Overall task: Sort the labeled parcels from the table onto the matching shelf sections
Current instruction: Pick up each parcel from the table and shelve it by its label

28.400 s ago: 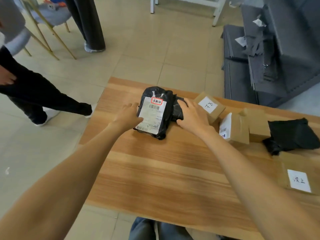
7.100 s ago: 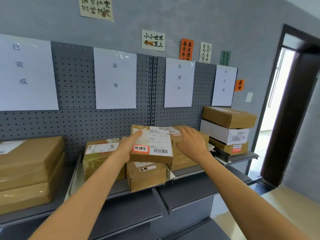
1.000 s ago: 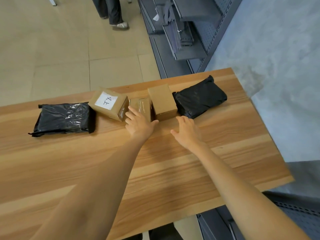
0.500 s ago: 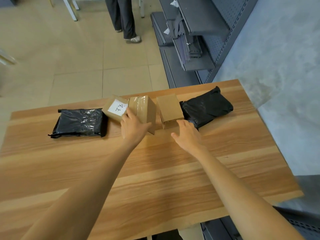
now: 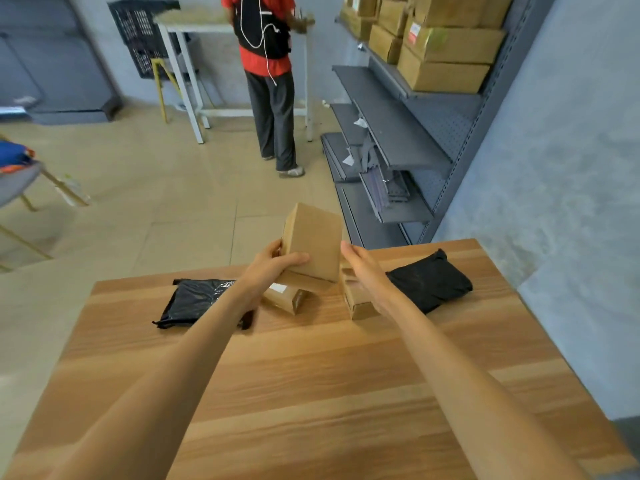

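lifting a cardboard box [image 5: 313, 242] off the table [image 5: 311, 375], the left hand [image 5: 268, 268] is gripping its near corner, probably seeking its label, while the right hand [image 5: 362, 268] is hovering open just beside it.

Parcels at the far edge of the table [image 5: 311, 375], one lifted clear.

A plain brown box [image 5: 313, 242] is raised and tilted above that edge, gripped by the left hand [image 5: 273, 268]. Below it lies a small box with a white label [image 5: 284, 296]; to its left a glossy black bag [image 5: 194, 301], to its right another brown box [image 5: 358, 303], then a matte black bag [image 5: 431, 284] near the far right corner.
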